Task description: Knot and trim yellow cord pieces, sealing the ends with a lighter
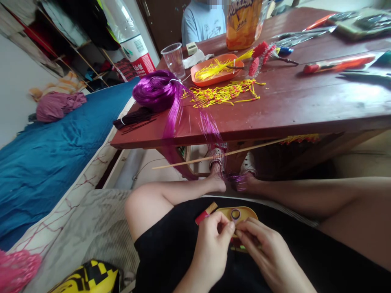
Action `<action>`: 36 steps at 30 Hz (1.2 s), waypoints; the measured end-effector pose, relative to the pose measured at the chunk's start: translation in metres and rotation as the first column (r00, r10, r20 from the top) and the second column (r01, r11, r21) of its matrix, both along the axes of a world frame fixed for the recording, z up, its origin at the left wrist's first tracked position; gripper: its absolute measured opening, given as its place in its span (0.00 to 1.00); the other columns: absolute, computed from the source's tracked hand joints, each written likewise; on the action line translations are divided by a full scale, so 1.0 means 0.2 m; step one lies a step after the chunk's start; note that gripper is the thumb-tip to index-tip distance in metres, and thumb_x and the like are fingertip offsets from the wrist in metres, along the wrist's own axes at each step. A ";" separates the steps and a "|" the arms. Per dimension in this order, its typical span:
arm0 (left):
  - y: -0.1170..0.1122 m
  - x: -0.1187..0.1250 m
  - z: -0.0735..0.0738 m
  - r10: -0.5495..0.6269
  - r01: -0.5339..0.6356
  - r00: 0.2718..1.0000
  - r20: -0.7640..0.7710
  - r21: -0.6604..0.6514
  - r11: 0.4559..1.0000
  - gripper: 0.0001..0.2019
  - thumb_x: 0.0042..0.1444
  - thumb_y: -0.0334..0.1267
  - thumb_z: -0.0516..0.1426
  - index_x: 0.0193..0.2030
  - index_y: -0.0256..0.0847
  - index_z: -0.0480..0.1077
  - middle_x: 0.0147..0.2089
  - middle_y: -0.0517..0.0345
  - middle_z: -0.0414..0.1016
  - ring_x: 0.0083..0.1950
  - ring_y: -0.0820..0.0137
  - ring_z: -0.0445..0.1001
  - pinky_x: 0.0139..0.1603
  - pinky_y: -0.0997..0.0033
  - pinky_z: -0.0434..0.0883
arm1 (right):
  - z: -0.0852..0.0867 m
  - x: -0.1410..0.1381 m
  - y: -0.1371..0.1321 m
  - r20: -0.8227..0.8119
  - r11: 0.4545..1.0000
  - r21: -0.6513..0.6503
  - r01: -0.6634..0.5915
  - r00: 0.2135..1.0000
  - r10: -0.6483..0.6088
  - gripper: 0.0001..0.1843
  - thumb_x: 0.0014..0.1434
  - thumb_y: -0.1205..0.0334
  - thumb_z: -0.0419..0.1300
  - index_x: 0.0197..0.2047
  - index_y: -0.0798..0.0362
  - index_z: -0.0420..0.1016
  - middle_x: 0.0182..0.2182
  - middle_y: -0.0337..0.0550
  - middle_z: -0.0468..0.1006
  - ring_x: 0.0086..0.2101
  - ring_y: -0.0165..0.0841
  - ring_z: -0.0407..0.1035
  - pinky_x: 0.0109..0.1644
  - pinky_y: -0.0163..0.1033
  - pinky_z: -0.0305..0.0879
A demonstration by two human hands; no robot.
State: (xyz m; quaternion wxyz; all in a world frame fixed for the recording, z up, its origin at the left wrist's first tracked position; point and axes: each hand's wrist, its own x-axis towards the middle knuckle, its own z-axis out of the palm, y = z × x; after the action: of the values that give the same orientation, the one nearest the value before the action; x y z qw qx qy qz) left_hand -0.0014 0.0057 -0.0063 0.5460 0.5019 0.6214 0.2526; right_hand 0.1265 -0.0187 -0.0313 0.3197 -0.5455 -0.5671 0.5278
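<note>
My left hand (212,240) and my right hand (265,248) meet over my lap, fingertips pinched together on something too small to make out. Just beyond them lies a small yellow tray (249,212) holding a small ring, with a red and tan stick (205,214) at its left edge. Purple strands (210,130) run from a purple fibre bundle (157,89) on the table down to my feet. A long thin wooden stick (220,155) crosses in front of the table edge.
The dark red table (305,106) carries loose yellow strands (222,93), an orange tray (227,77) of yellow strands, a clear cup (174,59), a snack bag (244,22) and tools. Another person in a light blue shirt (200,22) sits at the far side. A blue-covered bed (55,150) lies left.
</note>
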 end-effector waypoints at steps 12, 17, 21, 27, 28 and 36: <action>-0.01 -0.01 0.01 -0.040 0.046 0.997 -0.061 0.095 0.994 0.09 0.54 0.35 0.53 0.24 0.39 0.64 0.24 0.60 0.68 0.28 0.71 0.66 0.30 0.76 0.63 | 0.00 0.00 0.01 -0.335 0.959 -0.271 0.083 0.926 -0.174 0.18 0.50 0.47 0.60 0.25 0.54 0.74 0.24 0.42 0.70 0.28 0.35 0.62 0.33 0.38 0.60; -0.02 0.00 0.02 -0.085 0.131 0.979 -0.184 0.253 0.959 0.09 0.56 0.32 0.51 0.24 0.40 0.62 0.25 0.60 0.67 0.29 0.72 0.66 0.30 0.75 0.63 | 0.01 0.00 0.03 -0.389 0.939 -0.338 0.062 0.899 -0.200 0.18 0.47 0.47 0.62 0.22 0.55 0.73 0.21 0.39 0.67 0.28 0.35 0.62 0.33 0.38 0.60; -0.03 -0.02 0.03 -0.129 0.221 0.959 -0.252 0.380 0.898 0.10 0.57 0.29 0.50 0.25 0.40 0.62 0.27 0.59 0.66 0.31 0.71 0.66 0.33 0.74 0.63 | 0.02 0.00 0.05 -0.453 0.906 -0.422 0.026 0.860 -0.236 0.19 0.46 0.46 0.63 0.21 0.55 0.72 0.19 0.36 0.65 0.27 0.33 0.62 0.34 0.37 0.59; -0.02 -0.02 0.02 -0.133 0.200 0.972 -0.195 0.379 0.903 0.10 0.57 0.30 0.51 0.24 0.40 0.62 0.26 0.60 0.66 0.31 0.71 0.66 0.34 0.74 0.63 | 0.01 0.00 0.05 -0.501 0.887 -0.461 -0.008 0.828 -0.253 0.18 0.45 0.48 0.65 0.20 0.55 0.72 0.21 0.37 0.68 0.26 0.30 0.59 0.32 0.35 0.57; -0.02 -0.02 0.01 -0.110 0.161 0.981 -0.159 0.355 0.921 0.10 0.57 0.32 0.52 0.24 0.40 0.62 0.26 0.60 0.66 0.30 0.71 0.66 0.33 0.74 0.63 | 0.01 0.00 0.04 -0.509 0.888 -0.460 -0.005 0.820 -0.260 0.17 0.45 0.49 0.65 0.20 0.55 0.72 0.22 0.37 0.68 0.26 0.30 0.59 0.32 0.34 0.57; -0.10 -0.01 -0.06 0.129 -0.031 0.871 0.474 -0.209 0.977 0.10 0.51 0.42 0.60 0.29 0.35 0.71 0.28 0.59 0.69 0.32 0.73 0.65 0.36 0.75 0.62 | -0.02 -0.01 0.02 -0.584 0.850 -0.525 0.035 0.712 -0.389 0.15 0.46 0.51 0.66 0.23 0.55 0.74 0.21 0.36 0.68 0.26 0.28 0.59 0.33 0.34 0.57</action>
State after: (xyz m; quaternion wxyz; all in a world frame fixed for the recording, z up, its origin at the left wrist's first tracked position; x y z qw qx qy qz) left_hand -0.0037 -0.0135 -0.0179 0.7196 0.3405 0.5067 0.3309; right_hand 0.1252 -0.0151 -0.0347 0.4178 -0.4426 -0.1959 0.7689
